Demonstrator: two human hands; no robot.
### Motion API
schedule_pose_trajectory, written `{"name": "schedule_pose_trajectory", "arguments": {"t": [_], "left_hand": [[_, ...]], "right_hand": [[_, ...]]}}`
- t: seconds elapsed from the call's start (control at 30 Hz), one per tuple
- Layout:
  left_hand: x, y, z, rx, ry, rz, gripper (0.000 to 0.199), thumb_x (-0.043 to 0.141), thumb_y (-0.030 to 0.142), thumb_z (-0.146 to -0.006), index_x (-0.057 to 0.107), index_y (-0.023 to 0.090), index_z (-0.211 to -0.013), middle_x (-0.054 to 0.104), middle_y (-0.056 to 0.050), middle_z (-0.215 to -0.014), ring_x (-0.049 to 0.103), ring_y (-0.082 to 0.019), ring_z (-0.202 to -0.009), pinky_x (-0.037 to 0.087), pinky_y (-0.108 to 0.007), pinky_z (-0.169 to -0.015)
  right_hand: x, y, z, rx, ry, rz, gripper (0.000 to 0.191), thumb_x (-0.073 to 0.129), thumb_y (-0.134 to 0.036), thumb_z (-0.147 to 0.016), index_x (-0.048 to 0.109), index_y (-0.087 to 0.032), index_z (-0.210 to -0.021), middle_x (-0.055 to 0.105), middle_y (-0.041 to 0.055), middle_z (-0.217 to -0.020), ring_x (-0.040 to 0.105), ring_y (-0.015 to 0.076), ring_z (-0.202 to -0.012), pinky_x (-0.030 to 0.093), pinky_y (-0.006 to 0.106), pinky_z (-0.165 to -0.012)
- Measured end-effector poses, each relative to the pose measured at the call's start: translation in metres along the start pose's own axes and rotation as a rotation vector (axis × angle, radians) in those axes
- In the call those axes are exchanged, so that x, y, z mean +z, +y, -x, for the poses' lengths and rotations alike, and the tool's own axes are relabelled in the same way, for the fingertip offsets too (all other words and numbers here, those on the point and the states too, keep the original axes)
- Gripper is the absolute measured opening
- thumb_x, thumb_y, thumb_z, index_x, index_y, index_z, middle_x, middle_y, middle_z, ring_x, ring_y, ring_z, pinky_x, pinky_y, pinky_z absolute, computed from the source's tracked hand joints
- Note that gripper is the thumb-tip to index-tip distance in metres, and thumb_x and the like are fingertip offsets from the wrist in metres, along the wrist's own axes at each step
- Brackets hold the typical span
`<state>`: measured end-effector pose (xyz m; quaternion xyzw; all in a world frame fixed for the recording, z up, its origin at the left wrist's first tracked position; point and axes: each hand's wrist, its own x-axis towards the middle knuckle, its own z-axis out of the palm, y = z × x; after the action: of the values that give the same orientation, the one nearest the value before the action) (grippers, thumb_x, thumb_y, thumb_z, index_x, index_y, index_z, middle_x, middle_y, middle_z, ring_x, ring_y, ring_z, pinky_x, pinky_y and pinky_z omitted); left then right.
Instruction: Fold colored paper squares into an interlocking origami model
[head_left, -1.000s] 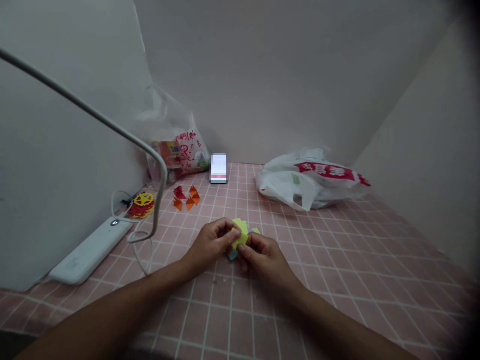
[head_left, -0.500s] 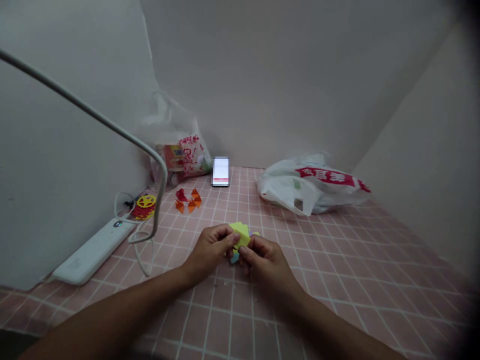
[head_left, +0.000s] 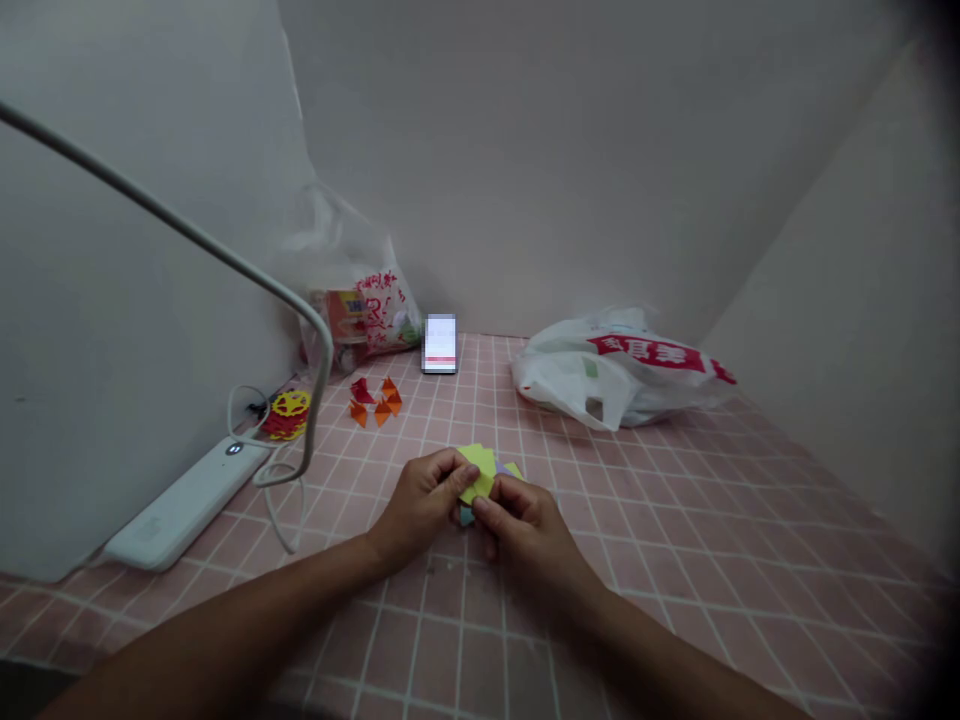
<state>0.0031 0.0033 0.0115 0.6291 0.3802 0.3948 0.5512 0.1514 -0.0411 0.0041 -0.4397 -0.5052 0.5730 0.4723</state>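
Observation:
Both hands meet over the middle of the pink tiled surface [head_left: 420,600]. A small yellow-green folded paper [head_left: 477,470] is between them. My left hand [head_left: 424,500] pinches its left side, thumb on top. At its lower right edge, my right hand [head_left: 529,520] grips it between thumb and fingers. Bits of purple, yellow and teal paper show behind and below the hands, partly covered by them. Further back on the left lie several small folded orange pieces [head_left: 382,412] and a red one [head_left: 361,391].
A lit phone [head_left: 439,345] stands at the back wall. White plastic bags lie at back left [head_left: 386,310] and back right [head_left: 637,370]. At left are yellow and red cut-out shapes [head_left: 289,412], a white power bank [head_left: 187,505] and a looping cable [head_left: 322,370].
The yellow-green paper has shifted slightly left with my right hand's fingers, and a little more of the purple and yellow paper behind shows. Both hands keep their hold.

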Motion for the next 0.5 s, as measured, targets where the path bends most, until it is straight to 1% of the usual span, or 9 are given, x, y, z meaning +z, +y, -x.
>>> {"name": "schedule_pose_trajectory", "arguments": {"t": [0.1,0.2,0.3,0.37,0.43,0.5], "left_hand": [[0.000,-0.003,-0.002,0.014,0.001,-0.036,0.036,0.053,0.048,-0.090,0.056,0.017,-0.073,0.054,0.004,-0.057,0.050,-0.009,-0.047,0.040,-0.021,-0.048],[-0.001,-0.004,-0.005,-0.008,-0.057,0.008,0.031,0.057,0.046,-0.087,0.056,0.017,-0.076,0.055,0.004,-0.058,0.051,-0.009,-0.048,0.041,-0.021,-0.049],[-0.003,-0.001,-0.006,-0.027,-0.091,0.006,0.030,0.060,0.042,-0.085,0.053,0.017,-0.071,0.053,0.005,-0.055,0.048,-0.008,-0.047,0.039,-0.020,-0.048],[-0.004,0.000,-0.006,-0.010,-0.091,-0.046,0.030,0.060,0.042,-0.084,0.052,0.017,-0.069,0.052,0.005,-0.055,0.047,-0.008,-0.046,0.037,-0.020,-0.047],[-0.005,0.000,-0.007,-0.006,-0.107,-0.078,0.031,0.060,0.043,-0.084,0.052,0.017,-0.068,0.052,0.005,-0.055,0.046,-0.008,-0.046,0.036,-0.020,-0.047],[-0.005,-0.001,-0.007,-0.026,-0.141,-0.037,0.030,0.062,0.044,-0.082,0.054,0.017,-0.071,0.053,0.004,-0.057,0.046,-0.008,-0.048,0.036,-0.020,-0.047]], "right_hand": [[0.000,0.003,0.000,0.000,0.035,-0.015,0.028,0.063,-0.040,-0.084,0.056,-0.018,-0.068,0.051,-0.0036,-0.050,0.043,0.0095,-0.044,0.031,0.022,-0.044],[-0.003,0.005,-0.002,-0.029,0.070,0.029,0.031,0.062,-0.042,-0.085,0.054,-0.018,-0.067,0.051,-0.0031,-0.053,0.043,0.0098,-0.046,0.032,0.023,-0.045],[-0.008,0.005,-0.004,-0.093,0.058,0.097,0.032,0.061,-0.042,-0.087,0.054,-0.018,-0.068,0.052,-0.0020,-0.058,0.044,0.0101,-0.049,0.032,0.023,-0.046],[-0.010,0.005,-0.005,-0.097,0.048,0.079,0.031,0.060,-0.044,-0.088,0.054,-0.019,-0.072,0.054,-0.0017,-0.061,0.045,0.0104,-0.050,0.034,0.023,-0.047],[-0.011,0.004,-0.005,-0.069,0.048,0.022,0.030,0.062,-0.046,-0.087,0.054,-0.020,-0.075,0.056,-0.0020,-0.062,0.046,0.0103,-0.048,0.035,0.023,-0.046],[-0.011,0.004,-0.005,-0.049,0.071,-0.019,0.030,0.064,-0.046,-0.085,0.053,-0.020,-0.075,0.055,-0.0029,-0.059,0.047,0.0102,-0.047,0.036,0.023,-0.045]]}}
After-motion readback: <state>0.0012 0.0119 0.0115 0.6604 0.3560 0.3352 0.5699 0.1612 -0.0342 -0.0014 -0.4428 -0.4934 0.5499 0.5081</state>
